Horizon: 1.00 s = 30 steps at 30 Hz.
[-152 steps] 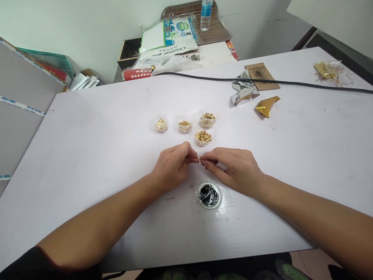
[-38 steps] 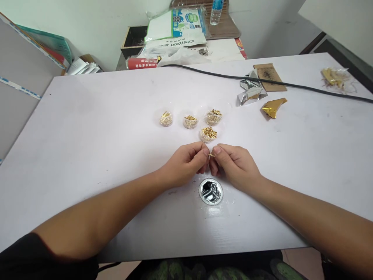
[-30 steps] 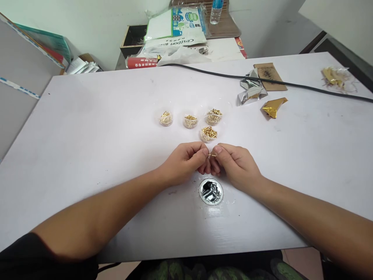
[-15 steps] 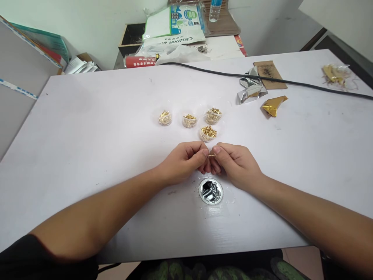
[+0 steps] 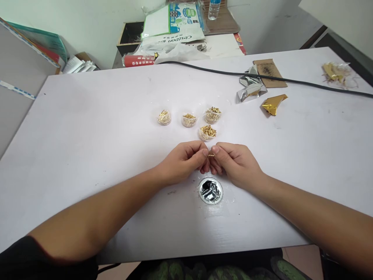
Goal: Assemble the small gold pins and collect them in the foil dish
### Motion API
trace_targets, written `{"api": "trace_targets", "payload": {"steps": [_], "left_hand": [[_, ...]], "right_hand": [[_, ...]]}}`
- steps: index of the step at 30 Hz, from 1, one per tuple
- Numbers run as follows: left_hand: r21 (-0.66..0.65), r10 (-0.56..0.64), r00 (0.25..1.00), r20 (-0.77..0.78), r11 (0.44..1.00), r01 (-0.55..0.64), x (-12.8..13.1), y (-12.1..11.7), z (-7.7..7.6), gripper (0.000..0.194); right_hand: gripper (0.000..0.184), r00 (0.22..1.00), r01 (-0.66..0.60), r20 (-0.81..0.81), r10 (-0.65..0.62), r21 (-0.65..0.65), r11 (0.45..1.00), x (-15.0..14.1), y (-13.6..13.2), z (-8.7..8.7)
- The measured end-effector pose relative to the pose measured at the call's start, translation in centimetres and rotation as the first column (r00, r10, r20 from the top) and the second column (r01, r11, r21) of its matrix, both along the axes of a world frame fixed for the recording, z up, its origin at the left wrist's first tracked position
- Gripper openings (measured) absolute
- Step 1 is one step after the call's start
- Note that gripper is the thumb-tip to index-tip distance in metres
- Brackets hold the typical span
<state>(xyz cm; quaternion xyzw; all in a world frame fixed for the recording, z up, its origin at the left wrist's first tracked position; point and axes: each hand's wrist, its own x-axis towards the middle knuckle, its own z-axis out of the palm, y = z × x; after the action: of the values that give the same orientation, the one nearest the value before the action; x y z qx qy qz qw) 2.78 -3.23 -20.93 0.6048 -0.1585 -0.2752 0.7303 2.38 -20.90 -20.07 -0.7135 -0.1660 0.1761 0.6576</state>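
Observation:
A thin gold metal pin (image 5: 211,155) spans the small gap between my two hands. My left hand (image 5: 190,160) pinches one end of it between thumb and forefinger. At the other end, my right hand (image 5: 234,161) pinches it the same way. Just beyond my fingers stands a small clear cup (image 5: 208,133) heaped with gold pins. Behind it are three similar cups: one on the left (image 5: 164,118), one in the middle (image 5: 189,120) and one on the right (image 5: 213,115). Below my hands a round, shiny silver disc (image 5: 210,191) lies on the white table.
A black cable (image 5: 221,71) runs across the table's far side. Silver foil pieces (image 5: 251,93), a brown card (image 5: 269,73), a gold foil piece (image 5: 274,105) and a plastic bag (image 5: 336,74) lie at the back right. Packaging (image 5: 175,23) and a water bottle (image 5: 214,9) are beyond the table.
Both hands keep nearly the same pose around the gold pin. The whole view has shifted very slightly; the cups and disc stay in place on the table.

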Motion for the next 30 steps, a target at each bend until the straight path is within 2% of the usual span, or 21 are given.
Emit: {"api": "trace_targets", "payload": {"steps": [10,15,23,30], "left_hand": [[0.140,0.051,0.985,0.164,0.987,-0.074,-0.54,0.01,-0.28,0.032],[0.122,0.039,0.976,0.216,0.990,-0.066,-0.59,-0.15,-0.07,0.033],[0.124,-0.003,0.966,0.260,0.992,-0.030,-0.50,-0.14,0.05,0.034],[0.275,-0.003,0.940,0.342,0.957,-0.097,-0.58,0.09,-0.03,0.027]], "right_hand": [[0.053,0.999,0.029,0.028,-0.027,-0.087,0.996,-0.02,-0.21,-0.06],[0.054,1.000,0.021,0.024,-0.017,-0.152,0.988,0.01,-0.27,-0.02],[0.049,1.000,0.001,0.017,0.001,-0.157,0.988,-0.07,-0.30,-0.40],[0.045,1.000,-0.014,-0.003,0.014,-0.232,0.973,-0.04,-0.38,0.01]]}}
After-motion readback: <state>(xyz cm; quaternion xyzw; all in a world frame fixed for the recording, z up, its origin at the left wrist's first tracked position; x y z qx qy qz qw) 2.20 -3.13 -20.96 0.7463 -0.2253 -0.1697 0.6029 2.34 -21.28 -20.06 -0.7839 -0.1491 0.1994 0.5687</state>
